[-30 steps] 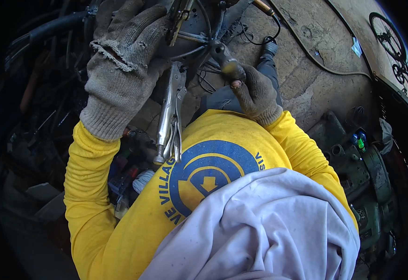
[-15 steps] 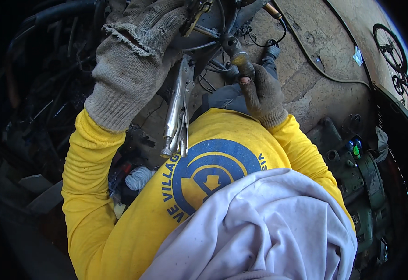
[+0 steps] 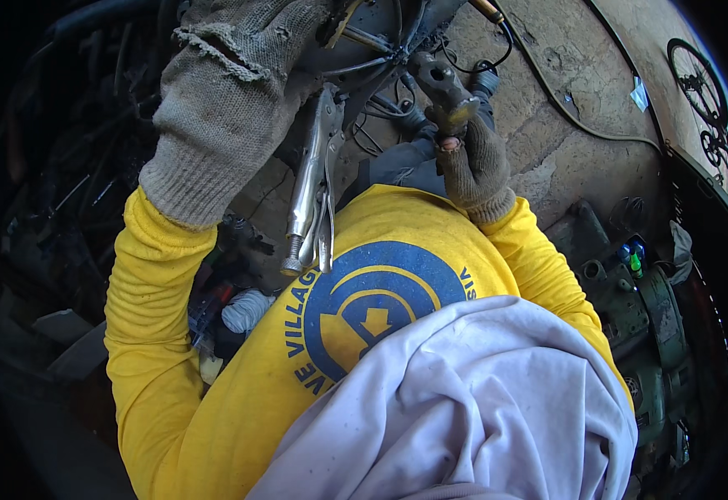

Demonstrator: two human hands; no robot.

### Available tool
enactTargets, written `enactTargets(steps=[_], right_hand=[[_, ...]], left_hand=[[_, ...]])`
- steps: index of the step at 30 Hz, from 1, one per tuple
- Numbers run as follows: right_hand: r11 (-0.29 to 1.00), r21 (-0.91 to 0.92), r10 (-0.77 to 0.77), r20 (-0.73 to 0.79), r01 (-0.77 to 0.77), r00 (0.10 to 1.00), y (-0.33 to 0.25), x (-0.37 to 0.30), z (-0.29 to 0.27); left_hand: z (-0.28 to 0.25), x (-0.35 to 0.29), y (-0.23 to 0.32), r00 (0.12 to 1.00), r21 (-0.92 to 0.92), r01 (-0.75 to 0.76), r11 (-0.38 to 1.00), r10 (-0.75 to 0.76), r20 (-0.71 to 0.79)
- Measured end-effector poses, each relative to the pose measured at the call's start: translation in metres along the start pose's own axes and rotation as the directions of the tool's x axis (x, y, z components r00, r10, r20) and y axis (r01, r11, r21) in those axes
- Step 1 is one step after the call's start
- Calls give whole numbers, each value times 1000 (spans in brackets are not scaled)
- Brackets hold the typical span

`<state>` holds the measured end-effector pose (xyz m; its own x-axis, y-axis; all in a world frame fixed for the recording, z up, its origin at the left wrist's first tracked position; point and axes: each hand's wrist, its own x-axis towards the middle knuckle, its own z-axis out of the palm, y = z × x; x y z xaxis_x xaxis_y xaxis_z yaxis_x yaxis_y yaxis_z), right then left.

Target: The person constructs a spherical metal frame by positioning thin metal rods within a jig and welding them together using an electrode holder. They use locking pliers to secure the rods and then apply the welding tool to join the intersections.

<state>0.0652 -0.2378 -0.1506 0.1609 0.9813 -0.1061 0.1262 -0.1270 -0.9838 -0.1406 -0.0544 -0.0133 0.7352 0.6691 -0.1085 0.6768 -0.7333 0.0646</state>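
Note:
My left hand (image 3: 235, 92), in a grey knit glove torn across the back, curls over something at the top edge. What its fingers hold is hidden; a dark piece with a brass-coloured edge (image 3: 343, 21) shows beside them. My right hand (image 3: 480, 171), gloved too with a bare thumb tip, is closed around a hammer, its worn metal head (image 3: 443, 87) pointing up. Between my hands, silver locking pliers (image 3: 310, 183) hang from a dark metal part with thin rods (image 3: 368, 65). The hammer head is close to the right end of that part.
A hose (image 3: 564, 121) and a cable run over the cracked concrete floor (image 3: 539, 67). Green machinery (image 3: 647, 333) stands at the right, with a bicycle wheel (image 3: 697, 83) beyond. Dark clutter and a white bundle of cord (image 3: 249, 311) lie at the left.
The hammer head has come down slightly and turned a little in my right hand. My left hand and the locking pliers have shifted slightly left in view.

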Motion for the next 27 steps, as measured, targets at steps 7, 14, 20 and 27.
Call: enactTargets(steps=[7,14,20,27], right_hand=[[985,44,165,-10,-164,986,3,-4,0],[770,475,375,206,-427,904,-26,12,-19],[661,546,433,284,-516,855,-48,21,-26],[613,564,425,355,-554,832,-44,22,-25]], left_hand=[[-2,5,4,999,-43,-13,999,11,-42],[-2,6,3,998,-44,-42,998,40,-44],[-1,6,1,999,-70,-29,997,26,-37],[-5,7,5,994,-85,-82,993,75,-86]])
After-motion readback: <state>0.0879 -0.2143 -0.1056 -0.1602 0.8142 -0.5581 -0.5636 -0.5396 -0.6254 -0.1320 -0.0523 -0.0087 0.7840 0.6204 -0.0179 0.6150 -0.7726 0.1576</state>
